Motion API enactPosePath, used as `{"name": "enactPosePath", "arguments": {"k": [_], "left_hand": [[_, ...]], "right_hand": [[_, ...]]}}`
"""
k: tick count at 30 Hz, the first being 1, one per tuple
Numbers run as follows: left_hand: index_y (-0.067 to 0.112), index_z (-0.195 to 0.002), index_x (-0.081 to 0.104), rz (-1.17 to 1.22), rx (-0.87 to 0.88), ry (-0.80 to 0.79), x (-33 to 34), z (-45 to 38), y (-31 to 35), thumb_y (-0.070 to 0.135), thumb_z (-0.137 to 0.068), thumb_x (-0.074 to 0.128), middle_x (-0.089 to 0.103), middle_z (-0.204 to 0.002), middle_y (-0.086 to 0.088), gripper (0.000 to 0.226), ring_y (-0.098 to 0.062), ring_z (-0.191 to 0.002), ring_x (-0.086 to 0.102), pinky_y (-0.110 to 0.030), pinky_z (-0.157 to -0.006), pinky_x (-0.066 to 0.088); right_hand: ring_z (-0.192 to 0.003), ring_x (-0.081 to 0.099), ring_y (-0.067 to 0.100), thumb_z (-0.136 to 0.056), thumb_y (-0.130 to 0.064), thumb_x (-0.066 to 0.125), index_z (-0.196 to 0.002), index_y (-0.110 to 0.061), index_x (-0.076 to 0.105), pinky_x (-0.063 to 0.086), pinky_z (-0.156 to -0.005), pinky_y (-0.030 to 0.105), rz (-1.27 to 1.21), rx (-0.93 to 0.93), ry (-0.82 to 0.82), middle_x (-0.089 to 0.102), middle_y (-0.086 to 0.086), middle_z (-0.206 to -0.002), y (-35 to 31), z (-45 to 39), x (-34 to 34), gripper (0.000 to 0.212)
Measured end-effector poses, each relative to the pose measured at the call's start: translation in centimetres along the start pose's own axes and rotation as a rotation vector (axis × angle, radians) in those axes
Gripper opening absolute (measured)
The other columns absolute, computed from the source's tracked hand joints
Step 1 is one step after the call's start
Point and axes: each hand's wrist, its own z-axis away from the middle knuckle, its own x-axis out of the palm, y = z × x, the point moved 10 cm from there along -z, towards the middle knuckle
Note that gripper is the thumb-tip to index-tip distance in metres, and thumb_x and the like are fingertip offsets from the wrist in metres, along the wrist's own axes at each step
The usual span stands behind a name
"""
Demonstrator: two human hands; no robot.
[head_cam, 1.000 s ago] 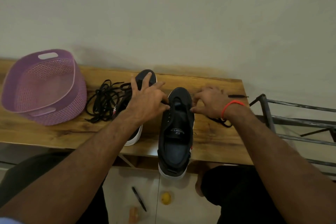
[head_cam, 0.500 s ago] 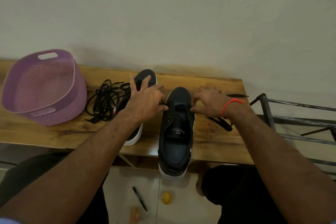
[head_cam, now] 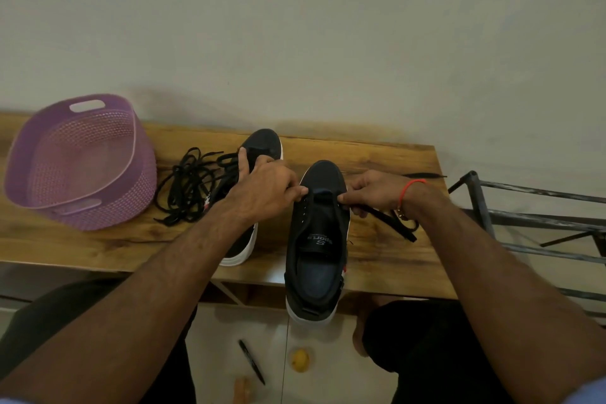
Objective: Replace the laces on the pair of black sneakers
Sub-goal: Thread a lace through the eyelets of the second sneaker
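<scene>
A black sneaker (head_cam: 316, 239) with a white sole stands on the wooden table (head_cam: 377, 259), its heel hanging over the front edge. My left hand (head_cam: 265, 187) pinches something small at the sneaker's left eyelets near the toe. My right hand (head_cam: 373, 190) pinches a flat black lace (head_cam: 390, 221) at the right eyelets; the lace trails right across the table. The second black sneaker (head_cam: 262, 147) lies behind my left hand, mostly hidden. A tangle of loose black laces (head_cam: 187, 187) lies left of it.
A purple perforated basket (head_cam: 78, 164) sits at the table's left end. A dark metal rack (head_cam: 531, 220) stands to the right. On the floor below lie a black pen (head_cam: 251, 361) and a small yellow object (head_cam: 300, 361). A wall rises behind the table.
My right hand has drawn the black lace further out to the right, so more of it lies on the table. My left hand curled tighter at the left eyelets.
</scene>
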Motion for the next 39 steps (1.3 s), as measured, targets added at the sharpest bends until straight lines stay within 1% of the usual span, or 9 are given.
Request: {"name": "enactPosePath", "arguments": {"k": [3, 6, 11, 15, 19, 22, 26, 33, 39], "left_hand": [[0.035, -0.068, 0.063, 0.105, -0.036, 0.025, -0.9, -0.2, -0.4, 0.053, -0.098, 0.055, 0.059, -0.08, 0.019, 0.036, -0.011, -0.114, 0.055, -0.068, -0.118, -0.01], [0.033, -0.073, 0.071, 0.203, -0.091, -0.001, -1.5, -0.3, -0.8, 0.058, -0.097, 0.053, 0.065, -0.073, 0.012, 0.039, 0.001, -0.085, 0.053, -0.064, -0.12, -0.002], [0.025, -0.073, 0.078, 0.65, -0.062, -0.096, -2.8, 0.7, 0.2, 0.056, -0.094, 0.06, 0.076, -0.096, 0.015, 0.042, -0.002, -0.112, 0.062, -0.054, -0.118, 0.03], [0.015, -0.077, 0.071, 1.037, 0.013, -0.192, -5.7, 3.0, 3.2, 0.049, -0.102, 0.046, 0.075, -0.115, 0.01, 0.05, -0.001, -0.118, 0.061, -0.034, -0.111, 0.036], [0.011, -0.102, 0.075, 1.206, 0.072, -0.209, -9.1, 4.4, 4.7, 0.064, -0.1, 0.024, 0.072, -0.123, -0.005, 0.074, -0.018, -0.124, 0.062, -0.048, -0.12, 0.024], [0.016, -0.113, 0.077, 1.2, 0.121, -0.175, -12.6, 5.0, 5.9, 0.071, -0.098, 0.009, 0.069, -0.13, 0.001, 0.088, -0.019, -0.13, 0.058, -0.058, -0.123, 0.01], [0.02, -0.118, 0.076, 1.18, 0.159, -0.072, -18.4, 6.3, 7.6, 0.076, -0.093, 0.002, 0.066, -0.135, 0.008, 0.096, -0.019, -0.135, 0.051, -0.057, -0.123, -0.001], [0.02, -0.117, 0.077, 1.245, 0.186, 0.139, -25.8, 8.7, 8.9, 0.067, -0.102, 0.019, 0.064, -0.137, 0.007, 0.076, -0.017, -0.127, 0.059, -0.057, -0.123, 0.016], [0.022, -0.116, 0.077, 1.275, 0.187, 0.234, -30.2, 10.0, 9.7, 0.065, -0.103, 0.024, 0.07, -0.127, 0.011, 0.07, -0.018, -0.124, 0.061, -0.053, -0.12, 0.024]], "right_hand": [[-0.074, 0.065, 0.01, -0.095, -0.031, 0.066, -0.084, -0.021, 0.069, 0.041, -0.066, 0.031, -0.116, 0.011, 0.014, 0.075, -0.005, -0.074, 0.4, 0.0, -0.5, 0.016], [-0.082, 0.07, 0.014, -0.091, -0.022, 0.071, -0.099, -0.014, 0.07, 0.045, -0.077, 0.037, -0.242, -0.056, 0.028, 0.078, 0.003, -0.089, 0.0, 0.6, -1.3, 0.011], [-0.081, 0.069, 0.009, -0.092, -0.042, 0.067, -0.1, -0.017, 0.075, 0.038, -0.087, 0.043, -0.352, -0.118, -0.043, 0.077, 0.003, -0.094, -1.6, 2.5, -1.8, 0.028], [-0.084, 0.068, 0.017, -0.092, -0.057, 0.057, -0.099, -0.013, 0.074, 0.039, -0.095, 0.046, -0.482, -0.144, 0.013, 0.075, 0.007, -0.092, -2.8, 5.1, -3.9, 0.048], [-0.088, 0.07, 0.021, -0.092, -0.066, 0.049, -0.101, -0.01, 0.074, 0.04, -0.095, 0.045, -0.566, -0.172, 0.121, 0.075, 0.007, -0.088, -5.0, 9.1, -7.0, 0.062], [-0.094, 0.071, 0.021, -0.093, -0.068, 0.044, -0.106, -0.01, 0.075, 0.039, -0.097, 0.045, -0.546, -0.235, 0.2, 0.076, 0.005, -0.092, -8.0, 12.9, -9.9, 0.067], [-0.106, 0.071, 0.021, -0.094, -0.069, 0.04, -0.111, -0.011, 0.073, 0.037, -0.095, 0.042, -0.585, -0.323, 0.269, 0.077, 0.005, -0.102, -12.1, 17.5, -13.3, 0.069], [-0.101, 0.069, 0.017, -0.095, -0.037, 0.044, -0.107, -0.018, 0.073, 0.035, -0.095, 0.044, -0.791, -0.449, 0.329, 0.076, 0.001, -0.11, -16.5, 22.9, -17.1, 0.036], [-0.108, 0.065, 0.017, -0.081, -0.008, 0.039, -0.118, -0.015, 0.07, 0.034, -0.101, 0.045, -0.772, -0.554, 0.335, 0.074, -0.002, -0.116, -19.5, 25.8, -19.2, 0.05]]}}
